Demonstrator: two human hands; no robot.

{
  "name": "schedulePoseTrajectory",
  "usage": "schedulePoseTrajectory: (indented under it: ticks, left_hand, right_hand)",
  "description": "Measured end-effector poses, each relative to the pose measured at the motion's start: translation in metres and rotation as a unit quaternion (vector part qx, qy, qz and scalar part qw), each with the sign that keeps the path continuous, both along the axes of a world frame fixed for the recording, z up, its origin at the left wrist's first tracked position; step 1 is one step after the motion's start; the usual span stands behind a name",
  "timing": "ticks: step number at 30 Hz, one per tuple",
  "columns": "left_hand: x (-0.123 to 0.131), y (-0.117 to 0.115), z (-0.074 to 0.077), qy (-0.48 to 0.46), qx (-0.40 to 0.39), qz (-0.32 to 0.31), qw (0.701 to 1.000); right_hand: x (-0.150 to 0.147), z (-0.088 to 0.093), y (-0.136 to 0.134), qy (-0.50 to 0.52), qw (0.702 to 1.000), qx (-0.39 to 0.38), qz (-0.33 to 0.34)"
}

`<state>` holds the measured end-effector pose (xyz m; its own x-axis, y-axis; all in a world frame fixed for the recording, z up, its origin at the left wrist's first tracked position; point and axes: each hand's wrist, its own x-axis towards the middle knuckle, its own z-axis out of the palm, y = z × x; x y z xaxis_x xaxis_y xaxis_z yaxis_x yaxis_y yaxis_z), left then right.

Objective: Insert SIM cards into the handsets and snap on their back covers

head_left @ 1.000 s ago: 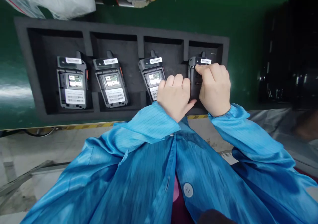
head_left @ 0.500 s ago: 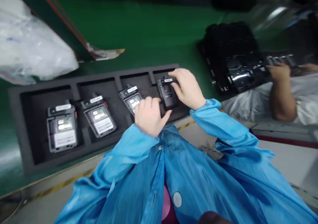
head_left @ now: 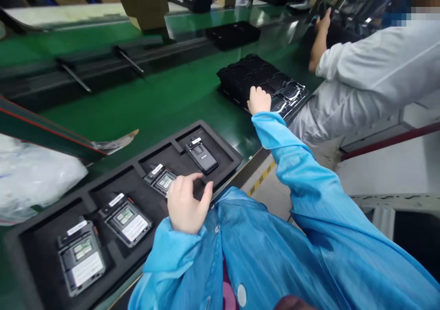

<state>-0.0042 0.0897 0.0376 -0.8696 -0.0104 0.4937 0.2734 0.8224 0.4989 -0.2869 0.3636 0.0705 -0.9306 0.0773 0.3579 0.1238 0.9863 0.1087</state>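
Observation:
A black foam tray [head_left: 85,195] holds several handheld devices in its compartments. Three of them, such as the leftmost device [head_left: 82,257], show a circuit window and a white label; the rightmost device [head_left: 202,155] has a plain black back. My left hand [head_left: 187,200], thumb and fingers apart, is over the tray's front edge beside the third device [head_left: 161,179], partly covering it. My right hand [head_left: 259,100] reaches to a stack of black plastic trays [head_left: 254,74], its fingers curled at the near edge; what they hold, if anything, is hidden.
At the right, a person in a light grey sleeve [head_left: 364,58] has a hand [head_left: 322,25] near dark items. White plastic bags [head_left: 34,177] lie at the left. Two metal rods [head_left: 129,60] and a flat black piece [head_left: 233,34] are farther back on the green bench [head_left: 172,94].
My right hand has left the rightmost device and moved over to the stacked black trays. That device now lies uncovered in its compartment. The view has tilted up and turned right.

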Motion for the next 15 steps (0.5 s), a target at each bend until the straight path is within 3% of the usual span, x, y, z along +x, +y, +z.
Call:
schedulePoseTrajectory:
  ticks: [5, 8, 10, 12, 15]
  left_hand:
    - [0.0, 0.008, 0.007, -0.009, 0.062, -0.057, 0.996]
    - [-0.001, 0.021, 0.014, -0.038, 0.165, -0.115, 0.979]
    - [-0.005, 0.034, 0.017, -0.096, 0.305, -0.165, 0.933]
    - [-0.013, 0.048, 0.021, -0.156, 0.43, -0.205, 0.865]
    - [-0.033, 0.068, 0.028, -0.198, 0.512, -0.227, 0.805]
  right_hand:
    - [0.003, 0.009, 0.016, 0.013, 0.999, 0.011, 0.046]
    - [0.02, 0.021, 0.036, 0.035, 0.996, 0.034, 0.069]
    - [0.041, 0.029, 0.05, 0.053, 0.993, 0.056, 0.086]
    - [0.073, 0.033, 0.066, 0.071, 0.989, 0.078, 0.1]
    - [0.136, 0.031, 0.093, 0.087, 0.984, 0.105, 0.117]
